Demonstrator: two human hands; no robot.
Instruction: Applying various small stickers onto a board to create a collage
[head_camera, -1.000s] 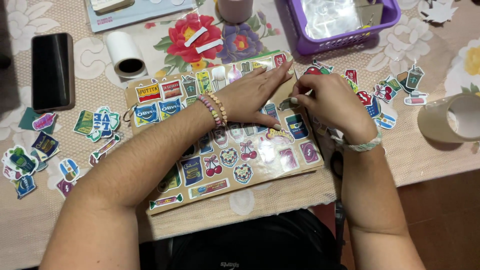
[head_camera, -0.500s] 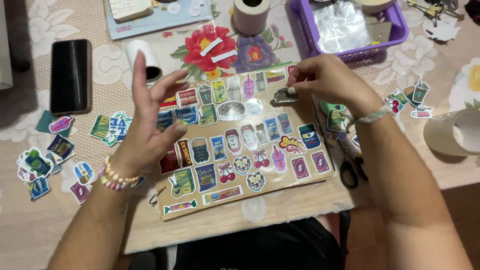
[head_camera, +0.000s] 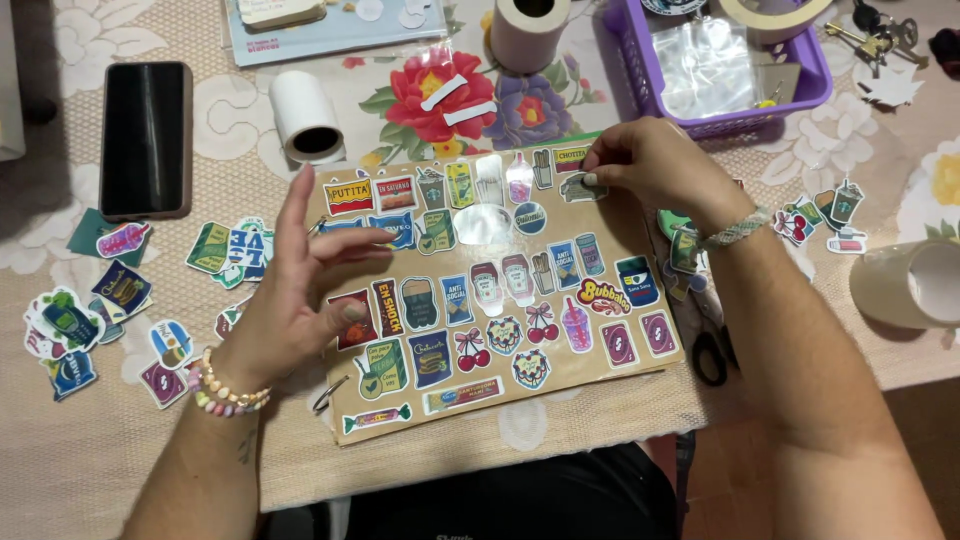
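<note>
A brown cardboard sheet (head_camera: 640, 370) lies in front of me, covered with rows of several colourful stickers. My right hand (head_camera: 650, 165) pinches a small sticker (head_camera: 583, 188) at the sheet's top right edge. My left hand (head_camera: 300, 300) hovers over the sheet's left side with fingers spread and nothing in it; a beaded bracelet (head_camera: 230, 392) is on that wrist. A braided band (head_camera: 735, 230) circles my right wrist.
Loose stickers (head_camera: 110, 310) lie scattered left of the sheet and others (head_camera: 825, 215) at the right. A black phone (head_camera: 146, 138), white rolls (head_camera: 305, 118), a purple basket (head_camera: 720, 60), black scissors (head_camera: 710, 355) and a tape roll (head_camera: 910, 283) surround it on the floral tablecloth.
My left hand lifted off the sheet's top right, drew back to the left side and opened. My right hand stays at the top right edge, now pressing a sticker lower.
</note>
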